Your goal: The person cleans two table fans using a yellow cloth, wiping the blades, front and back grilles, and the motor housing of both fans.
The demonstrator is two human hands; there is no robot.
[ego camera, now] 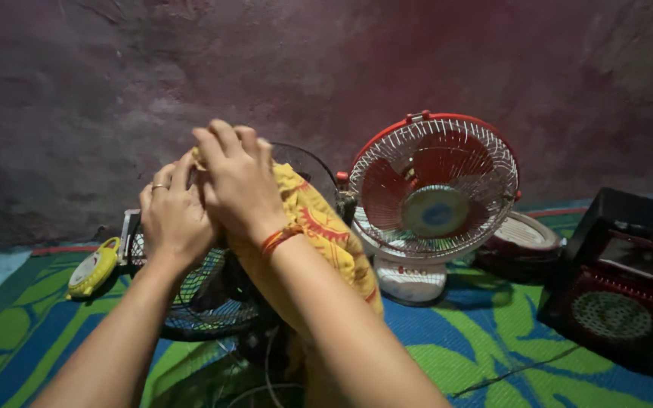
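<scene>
Both my hands are raised together over a dark wire-caged fan [205, 295] in front of me. My right hand [237, 180] grips a yellow cloth with red print [323, 230] that hangs down over my forearm and the fan. My left hand [174, 215], with a ring on one finger, presses against the same cloth at its top edge, fingers curled. The fan's round black grille shows below and behind my hands. A red thread band sits on my right wrist.
A red and white table fan [432, 189] stands to the right on a white base. A dark boxy appliance [629, 279] sits at the far right. A yellow round object [94, 268] lies at the left. Green and blue mat [493, 347] covers the floor; a rough wall stands behind.
</scene>
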